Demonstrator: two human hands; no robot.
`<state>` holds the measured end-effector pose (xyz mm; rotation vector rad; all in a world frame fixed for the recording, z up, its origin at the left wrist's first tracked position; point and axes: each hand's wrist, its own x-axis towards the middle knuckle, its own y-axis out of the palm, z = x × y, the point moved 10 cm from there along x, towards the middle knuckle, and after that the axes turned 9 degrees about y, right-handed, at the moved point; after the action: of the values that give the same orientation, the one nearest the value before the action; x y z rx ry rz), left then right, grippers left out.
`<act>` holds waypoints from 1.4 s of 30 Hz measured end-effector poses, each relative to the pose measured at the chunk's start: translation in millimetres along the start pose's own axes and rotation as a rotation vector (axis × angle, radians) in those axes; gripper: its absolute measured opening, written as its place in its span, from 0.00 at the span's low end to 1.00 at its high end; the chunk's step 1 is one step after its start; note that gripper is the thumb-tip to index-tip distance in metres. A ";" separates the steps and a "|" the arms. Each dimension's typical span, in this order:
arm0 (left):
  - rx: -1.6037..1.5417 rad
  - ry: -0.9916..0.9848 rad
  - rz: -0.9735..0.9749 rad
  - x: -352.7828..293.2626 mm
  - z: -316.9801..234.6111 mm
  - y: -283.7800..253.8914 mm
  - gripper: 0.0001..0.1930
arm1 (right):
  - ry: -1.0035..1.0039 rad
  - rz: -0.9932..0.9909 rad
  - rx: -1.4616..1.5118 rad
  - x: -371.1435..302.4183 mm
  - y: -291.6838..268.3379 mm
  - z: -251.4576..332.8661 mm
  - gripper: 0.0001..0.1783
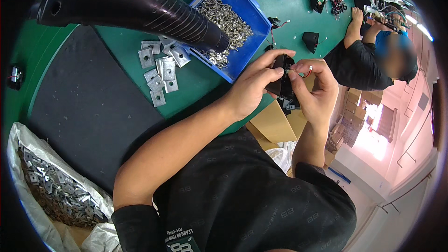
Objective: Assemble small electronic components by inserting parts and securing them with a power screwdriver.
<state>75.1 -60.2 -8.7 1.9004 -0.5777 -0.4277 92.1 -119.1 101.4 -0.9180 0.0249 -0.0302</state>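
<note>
Two bare hands work at a small black housing (283,85), right of the frame's centre. The left hand (249,86) grasps the housing between thumb and fingers; the right hand (317,88) is bent in a pinch at a thin red wire (307,74), which ends in a white plug (311,68), beside the housing. Its exact grip on the wire is too small to tell.

Writing: the person's black shirt (233,186), lower centre, bears repeated faint printed marks and, near the bottom edge, white lettering above a dark green patch (186,244) with bold characters.

Surroundings: a blue tray (245,4) of screws (228,21) rests on the green table (186,107) at upper centre, a black ribbed tube (135,7) reaching over it from the upper left. Flat metal plates (161,70) with holes lie below the tube. A white sack (28,135) holds metal pieces (60,189) at lower left. A co-worker (373,58) sits at upper right.
</note>
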 end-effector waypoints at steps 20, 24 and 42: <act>-0.021 0.131 0.070 4.0 -6.1 6.9 0.25 | 0.034 0.034 -0.226 4.4 12.1 15.3 0.17; -0.076 0.077 0.045 -1.2 0.7 5.6 0.21 | 0.038 0.115 -0.320 7.5 15.8 18.3 0.24; 0.241 -0.078 0.055 -5.9 15.2 4.6 0.29 | -0.073 0.273 -0.060 -1.9 14.8 -2.2 0.16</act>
<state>61.2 -69.8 -10.1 2.0978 -0.7601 -0.4127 90.3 -111.7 88.4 -0.9690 0.0836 0.2581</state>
